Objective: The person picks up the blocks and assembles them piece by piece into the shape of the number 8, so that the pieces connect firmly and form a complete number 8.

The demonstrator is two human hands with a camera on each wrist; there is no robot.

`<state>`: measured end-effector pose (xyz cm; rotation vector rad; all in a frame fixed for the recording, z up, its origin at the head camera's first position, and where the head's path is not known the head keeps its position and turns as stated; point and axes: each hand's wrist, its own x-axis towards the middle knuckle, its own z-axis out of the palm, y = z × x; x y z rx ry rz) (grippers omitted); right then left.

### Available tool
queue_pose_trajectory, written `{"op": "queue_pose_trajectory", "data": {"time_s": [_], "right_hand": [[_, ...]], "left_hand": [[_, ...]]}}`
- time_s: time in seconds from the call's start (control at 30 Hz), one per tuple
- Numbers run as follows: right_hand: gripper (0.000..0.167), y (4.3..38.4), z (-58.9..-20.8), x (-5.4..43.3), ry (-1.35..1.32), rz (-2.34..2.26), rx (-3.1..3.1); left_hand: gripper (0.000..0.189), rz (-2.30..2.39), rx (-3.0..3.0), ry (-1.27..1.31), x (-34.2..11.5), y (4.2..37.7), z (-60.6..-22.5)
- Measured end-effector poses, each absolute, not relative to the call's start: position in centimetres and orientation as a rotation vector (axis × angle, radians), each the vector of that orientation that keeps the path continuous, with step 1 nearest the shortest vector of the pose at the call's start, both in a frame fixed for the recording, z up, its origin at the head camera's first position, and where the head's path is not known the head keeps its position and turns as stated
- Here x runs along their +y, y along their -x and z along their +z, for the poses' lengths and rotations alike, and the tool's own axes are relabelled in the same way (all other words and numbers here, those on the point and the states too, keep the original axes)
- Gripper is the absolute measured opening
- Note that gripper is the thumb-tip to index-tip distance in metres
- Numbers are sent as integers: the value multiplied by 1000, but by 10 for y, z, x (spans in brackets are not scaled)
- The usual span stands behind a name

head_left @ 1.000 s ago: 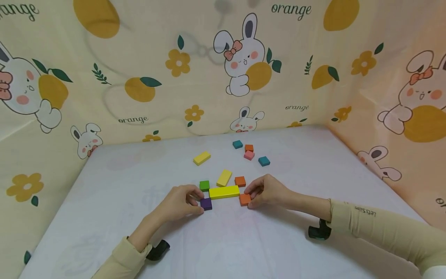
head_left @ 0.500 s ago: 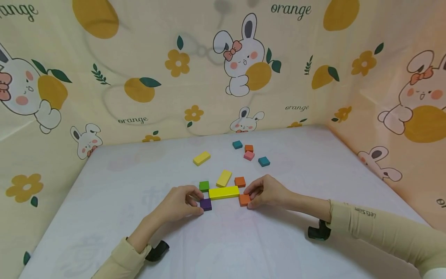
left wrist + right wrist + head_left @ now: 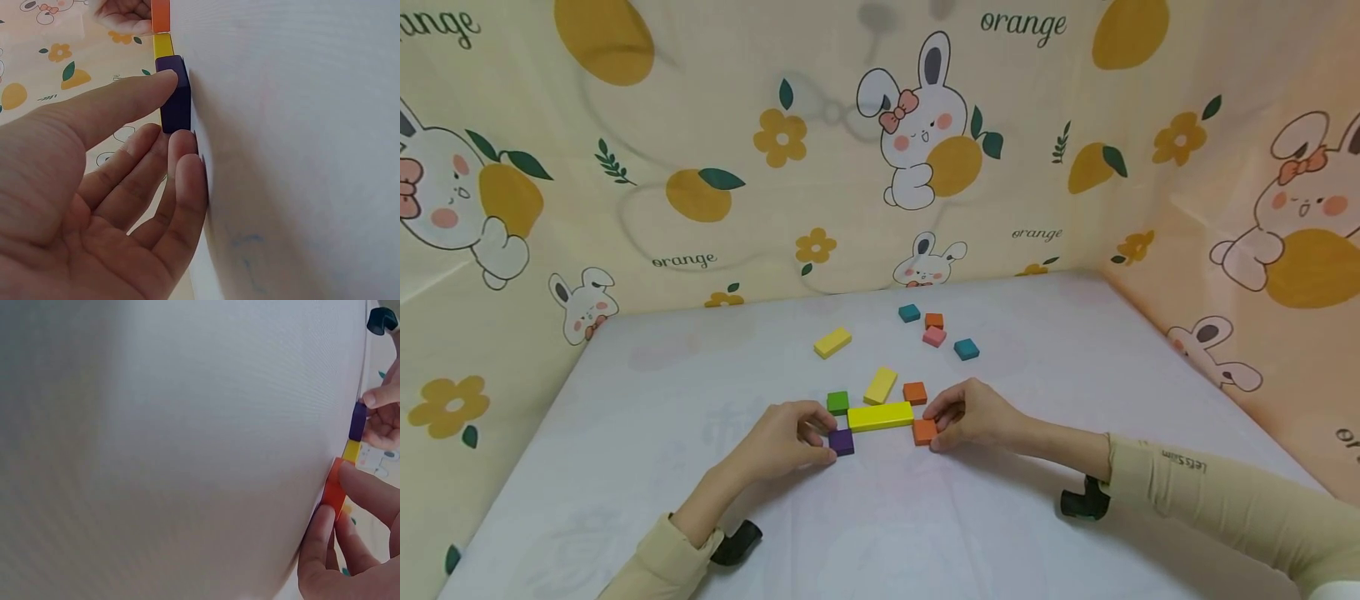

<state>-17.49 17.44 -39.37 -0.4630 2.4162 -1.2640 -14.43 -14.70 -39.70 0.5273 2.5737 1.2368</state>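
Observation:
My left hand (image 3: 786,437) pinches a small purple block (image 3: 842,442) between thumb and fingers; in the left wrist view the thumb lies on the near side of the purple block (image 3: 175,103). Opposite it, my right hand (image 3: 976,417) pinches an orange block (image 3: 924,432), seen too in the right wrist view as an orange block (image 3: 334,487). Between the two runs a long bright yellow block (image 3: 880,417), at whose near corners the purple and orange blocks sit. Beyond its left end lies a green block (image 3: 838,402); past its right end is a second orange block (image 3: 914,392).
A pale yellow block (image 3: 880,386) lies slanted just behind the long one. Farther back are another pale yellow block (image 3: 832,342), two teal blocks (image 3: 967,349), a pink block (image 3: 934,336) and an orange block (image 3: 934,320). A printed cloth (image 3: 820,167) walls the white table (image 3: 865,533).

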Motion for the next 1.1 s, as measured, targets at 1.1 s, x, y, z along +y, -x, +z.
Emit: {"op": "queue_pose_trajectory", "data": {"time_s": [1.1], "right_hand": [[29,184,-380,187,1026,-1168,2646]], "left_hand": [[34,1241,2577,-555,-148,145,-398]]}}
